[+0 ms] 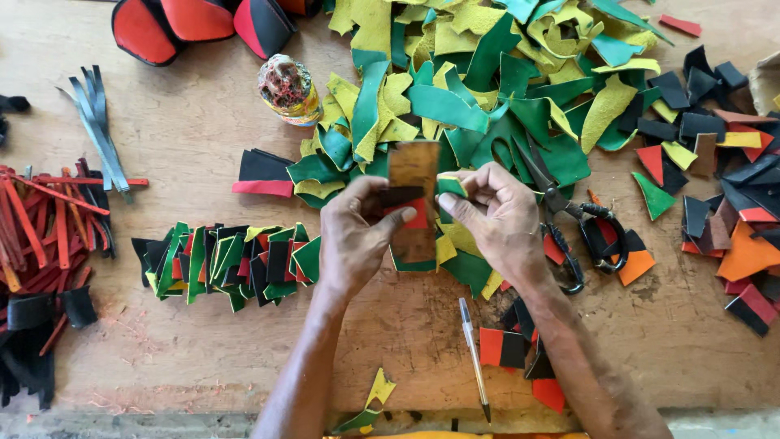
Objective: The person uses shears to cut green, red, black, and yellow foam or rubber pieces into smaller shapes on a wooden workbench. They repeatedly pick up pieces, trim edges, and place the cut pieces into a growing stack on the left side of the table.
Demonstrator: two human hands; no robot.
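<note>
My left hand (356, 236) grips a brown rectangular template (413, 167) together with a black-and-red leather piece (409, 208) pressed against it. My right hand (500, 219) pinches a small green and yellow leather piece (451, 187) at the template's right edge. Both hands hover over the wooden table (195, 138), just in front of a big heap of green and yellow leather scraps (487, 89). A row of stacked green, black and yellow cut pieces (231, 260) lies left of my left hand.
Black scissors (573, 223) lie right of my right hand. A pen (473, 354) lies near the front edge. A glue-smeared jar (288, 88) stands behind. Red strips (45, 228) lie far left, black, orange and red scraps (723, 187) far right, red-and-black shells (195, 24) at the back.
</note>
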